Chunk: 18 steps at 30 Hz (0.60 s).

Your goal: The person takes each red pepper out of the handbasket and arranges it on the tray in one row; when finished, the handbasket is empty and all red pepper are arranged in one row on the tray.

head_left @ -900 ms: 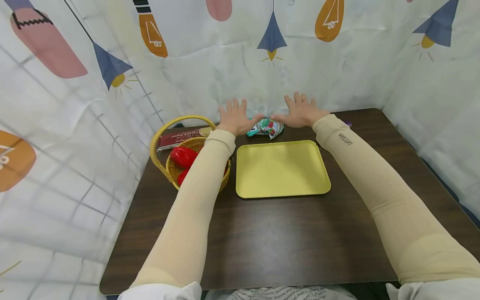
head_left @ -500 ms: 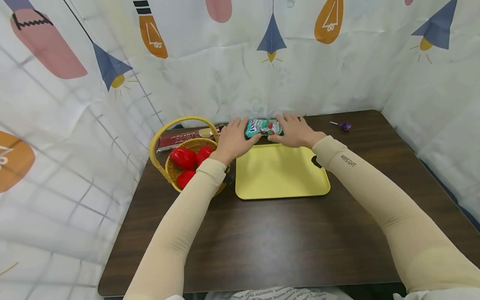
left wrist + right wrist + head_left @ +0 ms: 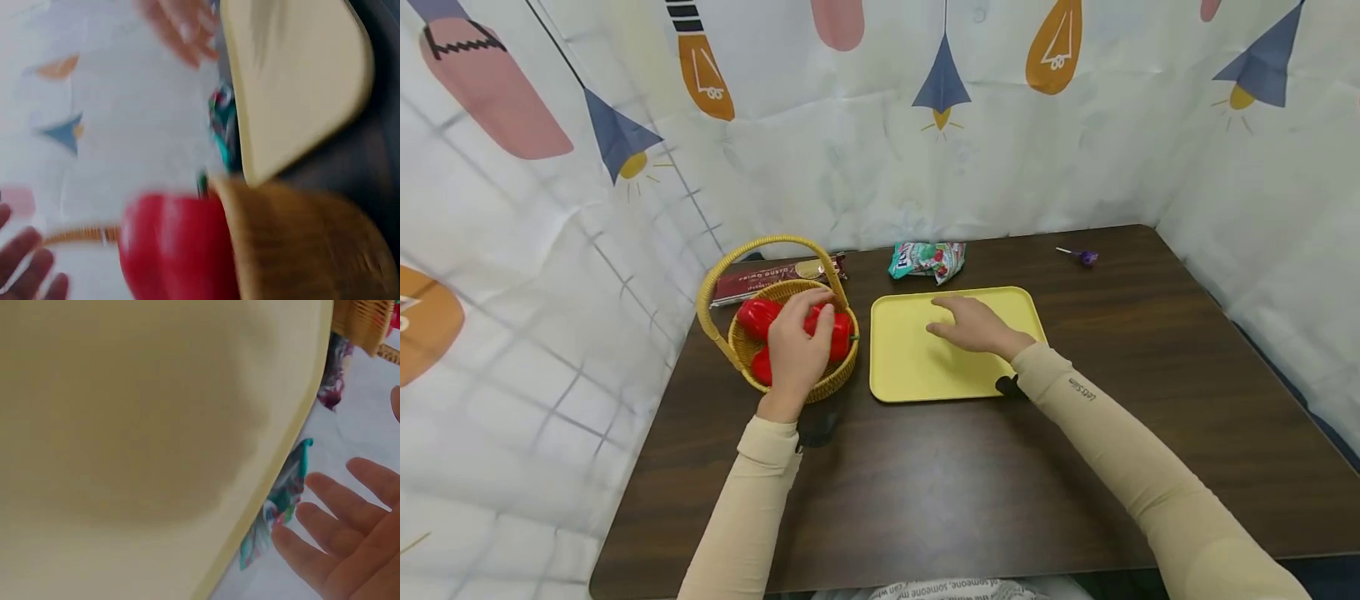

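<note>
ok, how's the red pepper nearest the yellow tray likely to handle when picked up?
The red pepper may be slippery, given its smooth, shiny skin. It looks plump, so likely stiff rather than floppy. Its rounded sides suggest it could roll a little if set on the yellow tray. Weight can't be told from these.

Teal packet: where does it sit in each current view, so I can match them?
Head: teal packet just above and right of centre, beyond the yellow tray.
Left wrist: teal packet, blurred, near centre, left of the tray.
Right wrist: teal packet right of centre, by the right hand.
Shared landmark: the yellow tray.
</note>
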Tool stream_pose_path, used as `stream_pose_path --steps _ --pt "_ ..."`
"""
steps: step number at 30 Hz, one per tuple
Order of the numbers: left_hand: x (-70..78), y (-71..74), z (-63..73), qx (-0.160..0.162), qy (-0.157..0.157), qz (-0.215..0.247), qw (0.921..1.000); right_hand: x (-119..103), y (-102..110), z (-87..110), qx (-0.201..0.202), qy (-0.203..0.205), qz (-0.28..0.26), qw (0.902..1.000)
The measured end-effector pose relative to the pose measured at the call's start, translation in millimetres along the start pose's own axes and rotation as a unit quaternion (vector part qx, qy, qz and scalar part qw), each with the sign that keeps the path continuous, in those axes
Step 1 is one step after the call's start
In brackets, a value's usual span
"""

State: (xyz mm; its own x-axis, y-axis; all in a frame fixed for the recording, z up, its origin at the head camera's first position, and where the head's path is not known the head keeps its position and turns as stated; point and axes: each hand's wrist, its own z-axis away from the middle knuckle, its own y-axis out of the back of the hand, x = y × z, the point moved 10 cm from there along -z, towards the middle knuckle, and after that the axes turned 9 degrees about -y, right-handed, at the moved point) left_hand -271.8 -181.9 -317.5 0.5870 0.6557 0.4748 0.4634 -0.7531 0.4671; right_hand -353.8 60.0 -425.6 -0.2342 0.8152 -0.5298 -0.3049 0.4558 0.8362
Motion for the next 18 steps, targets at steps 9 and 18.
stream_pose_path --steps 9,18 --pt "-20.4 113.1 55.5 0.341 0.041 0.05 0.9377 -22 -24 12.3 0.04 0.029 -0.082 0.9954" --pt "-98.2 91.9 87.0 0.242 0.213 0.074 0.9437 -52 -36 -1.3 0.039 0.053 -0.184 0.9808"
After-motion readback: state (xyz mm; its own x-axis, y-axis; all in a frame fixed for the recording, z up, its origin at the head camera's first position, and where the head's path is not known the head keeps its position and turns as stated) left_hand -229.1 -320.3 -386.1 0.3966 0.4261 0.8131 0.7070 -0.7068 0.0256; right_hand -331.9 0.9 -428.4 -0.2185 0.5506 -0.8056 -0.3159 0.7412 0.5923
